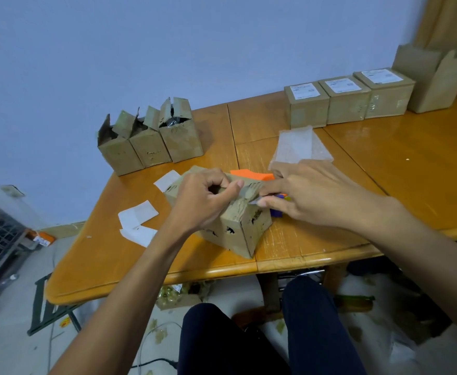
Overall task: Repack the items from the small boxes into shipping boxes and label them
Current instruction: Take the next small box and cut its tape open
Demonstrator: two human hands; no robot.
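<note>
Cardboard box [232, 231] stands at the surface [384, 163] front, one vertical corner toward the person. Left hand [205, 198] rests curled on its top; grip cannot be determined. Right hand [311, 196] pinches a grey strip [254, 202] there. Labelled boxes [347, 100] line the far right.

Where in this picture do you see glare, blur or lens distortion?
Head view: glare streaks the table right of centre; the right hand, with a cutter at the box, is softly blurred; the wide lens bows the table's near edge.
</note>
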